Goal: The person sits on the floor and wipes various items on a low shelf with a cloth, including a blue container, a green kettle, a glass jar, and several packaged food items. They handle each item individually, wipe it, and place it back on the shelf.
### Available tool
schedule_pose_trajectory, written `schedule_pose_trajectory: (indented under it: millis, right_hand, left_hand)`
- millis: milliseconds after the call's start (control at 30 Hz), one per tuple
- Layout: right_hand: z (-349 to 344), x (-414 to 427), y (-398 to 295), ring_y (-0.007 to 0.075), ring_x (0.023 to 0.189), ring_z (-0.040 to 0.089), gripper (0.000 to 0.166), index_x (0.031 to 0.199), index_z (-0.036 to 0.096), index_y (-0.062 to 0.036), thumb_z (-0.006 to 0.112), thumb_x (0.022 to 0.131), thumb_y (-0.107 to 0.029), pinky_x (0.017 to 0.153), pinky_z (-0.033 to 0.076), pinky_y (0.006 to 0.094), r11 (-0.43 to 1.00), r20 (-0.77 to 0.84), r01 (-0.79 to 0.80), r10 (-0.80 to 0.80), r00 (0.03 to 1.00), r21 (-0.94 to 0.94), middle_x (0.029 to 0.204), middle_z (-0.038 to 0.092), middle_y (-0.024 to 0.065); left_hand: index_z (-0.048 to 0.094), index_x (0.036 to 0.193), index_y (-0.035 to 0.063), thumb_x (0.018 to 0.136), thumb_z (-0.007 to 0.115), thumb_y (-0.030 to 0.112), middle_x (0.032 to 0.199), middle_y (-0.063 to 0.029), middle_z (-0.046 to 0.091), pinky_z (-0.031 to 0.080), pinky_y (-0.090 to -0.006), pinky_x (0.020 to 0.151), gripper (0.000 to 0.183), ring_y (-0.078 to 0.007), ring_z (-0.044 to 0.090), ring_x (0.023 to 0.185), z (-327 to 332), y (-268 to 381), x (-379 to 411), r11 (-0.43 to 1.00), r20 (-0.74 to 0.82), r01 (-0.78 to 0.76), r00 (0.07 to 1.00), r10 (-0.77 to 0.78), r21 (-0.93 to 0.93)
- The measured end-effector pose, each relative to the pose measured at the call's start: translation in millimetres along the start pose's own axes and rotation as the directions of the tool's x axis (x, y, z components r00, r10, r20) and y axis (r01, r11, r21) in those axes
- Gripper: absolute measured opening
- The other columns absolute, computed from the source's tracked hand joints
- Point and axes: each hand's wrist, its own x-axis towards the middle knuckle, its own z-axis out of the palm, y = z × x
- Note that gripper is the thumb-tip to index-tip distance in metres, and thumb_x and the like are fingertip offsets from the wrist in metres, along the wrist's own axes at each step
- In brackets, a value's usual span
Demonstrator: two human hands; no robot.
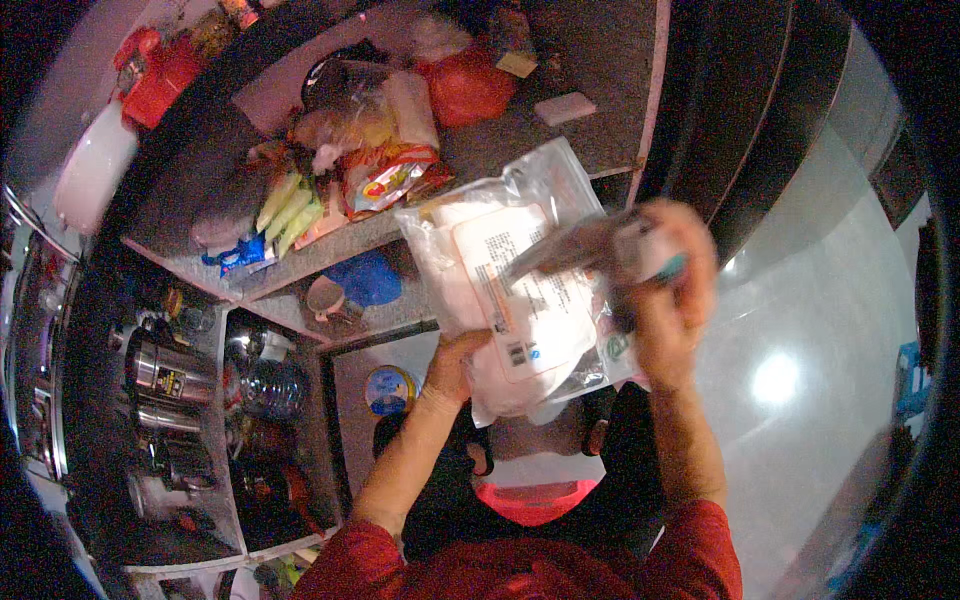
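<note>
My left hand (457, 367) grips the lower left edge of a clear plastic bag (517, 300), which holds white contents and a printed panel that bears writing. Over the bag's right side, my right hand (675, 262) is closed on a dark, blurred object (570, 244) with a whitish and teal part near the fingers; its exact kind cannot be told. The narrow end of that object lies across the front of the bag. Whether it touches the plastic cannot be told.
Food packets (390, 180), a red bag (469, 86) and a white block (565, 109) lie on the shelf ahead. Steel pots (169, 371) and a large clear bottle (274, 386) fill cubbies at left. A round tin (390, 390) and a pink-red plastic item (536, 501) are low down.
</note>
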Motion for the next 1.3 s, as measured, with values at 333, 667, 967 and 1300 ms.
schedule_pose_trajectory:
  millis: [333, 667, 967, 1300]
  right_hand:
    - [-66, -25, 152, 0.0167, 0.076, 0.053, 0.029, 0.108, 0.057, -0.0069, 0.050, 0.080, -0.005, 0.069, 0.044, 0.0283, 0.638, 0.179, -0.765, 0.745, 0.642, 0.090, 0.091, 0.058, 0.0058]
    - [14, -35, 59, 0.0235, 0.089, 0.049, 0.039, 0.120, 0.051, -0.0089, 0.052, 0.081, -0.011, 0.081, 0.040, 0.0339, 0.923, 0.209, -0.386, 0.379, 0.901, -0.010, 0.107, 0.053, 0.0109]
    - [30, -34, 59, 0.0313, 0.094, 0.048, 0.042, 0.122, 0.053, -0.0164, 0.052, 0.080, -0.011, 0.083, 0.042, 0.0377, 0.898, 0.111, -0.013, 0.069, 0.991, -0.441, 0.111, 0.051, 0.0150]
    - [46, -23, 46, 0.0301, 0.089, 0.047, 0.042, 0.112, 0.060, -0.0230, 0.061, 0.071, -0.018, 0.072, 0.039, 0.0410, 0.683, 0.307, 0.367, -0.215, 0.927, -0.631, 0.101, 0.050, 0.0141]
  left_hand:
    - [0.048, 0.119, -0.0009, 0.064, 0.067, 0.016, 0.109, -0.0143, 0.059, 0.041, -0.0403, 0.094, 0.061, -0.0296, 0.055, 0.102, -13, 1, 4, 0.965, 0.160, 0.141, 0.981, -0.107, -0.221]
    - [0.051, 0.117, 0.0018, 0.067, 0.070, 0.009, 0.108, -0.0081, 0.060, 0.043, -0.0341, 0.090, 0.054, -0.0215, 0.056, 0.100, -4, 7, 4, 1.000, 0.068, 0.019, 0.997, -0.020, 0.023]
    - [0.044, 0.122, 0.0043, 0.070, 0.068, 0.004, 0.111, -0.0103, 0.057, 0.043, -0.0343, 0.090, 0.058, -0.0228, 0.054, 0.102, 29, 12, -1, 0.956, -0.045, -0.140, 0.987, 0.157, 0.257]
    - [0.036, 0.129, 0.0055, 0.070, 0.069, 0.009, 0.120, -0.0109, 0.050, 0.040, -0.0359, 0.094, 0.067, -0.0237, 0.048, 0.111, 33, 6, 2, 0.997, -0.054, -0.052, 0.997, 0.055, 0.048]
